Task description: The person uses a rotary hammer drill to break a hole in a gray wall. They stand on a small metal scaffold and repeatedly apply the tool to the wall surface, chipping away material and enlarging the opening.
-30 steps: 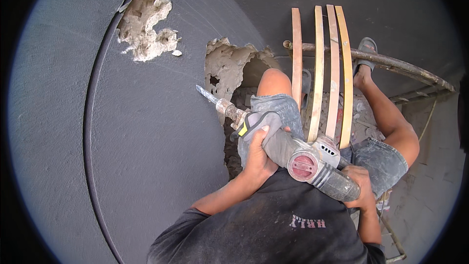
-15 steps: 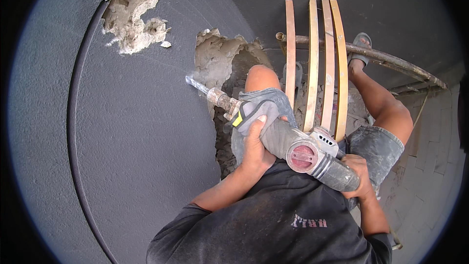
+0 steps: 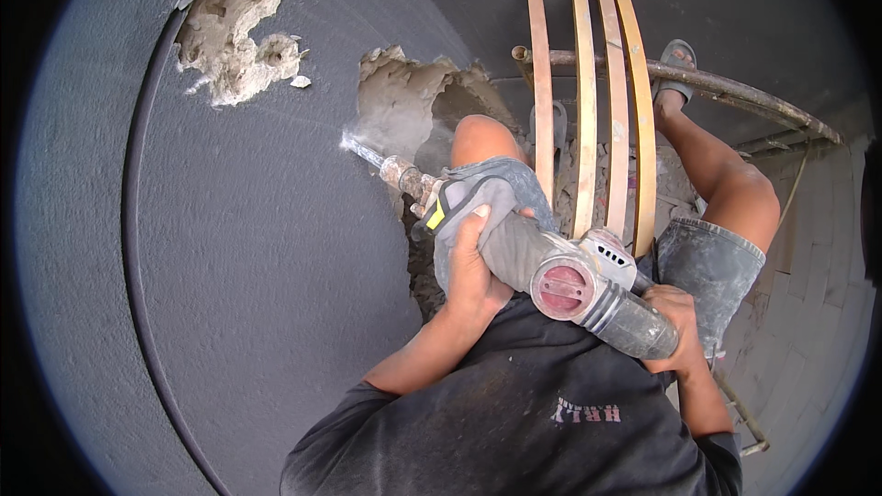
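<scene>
A dusty grey demolition hammer (image 3: 597,308) lies slantwise across my lap, its bit pointing up and to the left. My left hand (image 3: 478,266) is wrapped round its front barrel, over a grey cloth (image 3: 473,202) with a yellow patch. At the rear, my right hand (image 3: 675,326) grips the handle, partly hidden behind the body. The chisel bit (image 3: 364,150) touches the dark grey wall (image 3: 266,248) just left of a large broken-out hole (image 3: 395,96). Pale dust shows round its tip.
Several wooden slats (image 3: 585,110) stretch away between my legs, crossing a rusty metal pipe (image 3: 717,83). Rubble (image 3: 675,179) lies beneath them. A second ragged hole (image 3: 234,32) is at the upper left, beside a black cable (image 3: 133,248) curving down the wall.
The view has shifted slightly, with the holes now further left. Both hands keep their hold on the hammer, and its bit tip stays against the wall near the hole, with more dust there.
</scene>
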Demonstrator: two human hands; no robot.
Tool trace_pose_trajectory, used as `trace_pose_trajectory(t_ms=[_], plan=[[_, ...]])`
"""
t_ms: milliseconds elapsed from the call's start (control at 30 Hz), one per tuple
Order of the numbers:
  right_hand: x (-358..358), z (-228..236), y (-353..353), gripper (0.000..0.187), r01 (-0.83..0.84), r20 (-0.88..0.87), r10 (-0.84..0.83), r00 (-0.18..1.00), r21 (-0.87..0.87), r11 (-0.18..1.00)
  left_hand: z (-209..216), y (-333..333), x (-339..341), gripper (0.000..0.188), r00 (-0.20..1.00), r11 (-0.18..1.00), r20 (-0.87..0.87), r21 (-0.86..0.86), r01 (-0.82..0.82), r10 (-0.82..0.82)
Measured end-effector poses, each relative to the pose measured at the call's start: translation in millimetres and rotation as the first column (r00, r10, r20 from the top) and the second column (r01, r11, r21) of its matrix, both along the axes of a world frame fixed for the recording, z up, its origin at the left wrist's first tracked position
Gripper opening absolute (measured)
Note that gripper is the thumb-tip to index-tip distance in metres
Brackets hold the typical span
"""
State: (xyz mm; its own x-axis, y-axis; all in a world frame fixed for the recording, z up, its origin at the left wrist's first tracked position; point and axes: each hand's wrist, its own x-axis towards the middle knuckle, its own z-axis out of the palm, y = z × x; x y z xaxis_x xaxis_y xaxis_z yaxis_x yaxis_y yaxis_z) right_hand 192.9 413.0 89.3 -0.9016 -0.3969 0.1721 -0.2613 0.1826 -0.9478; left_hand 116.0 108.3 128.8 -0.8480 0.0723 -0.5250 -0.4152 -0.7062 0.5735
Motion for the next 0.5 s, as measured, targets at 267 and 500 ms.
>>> trace_pose_trajectory(t_ms=[267,500], plan=[[8.1,4.0,-5.3,0.045,0.019,-0.034,-0.018,0.999,0.036,0.999,-4.6,-4.9,-0.7,0.049,1.0,0.998,0.004,-0.061,-0.014,0.014],[10.6,-2.6,-4.3,0.047,-0.007,-0.022,0.008,1.0,0.03,1.0,-6.9,-3.0,-1.5,0.049,0.999,0.996,-0.026,-0.09,-0.024,0.022]])
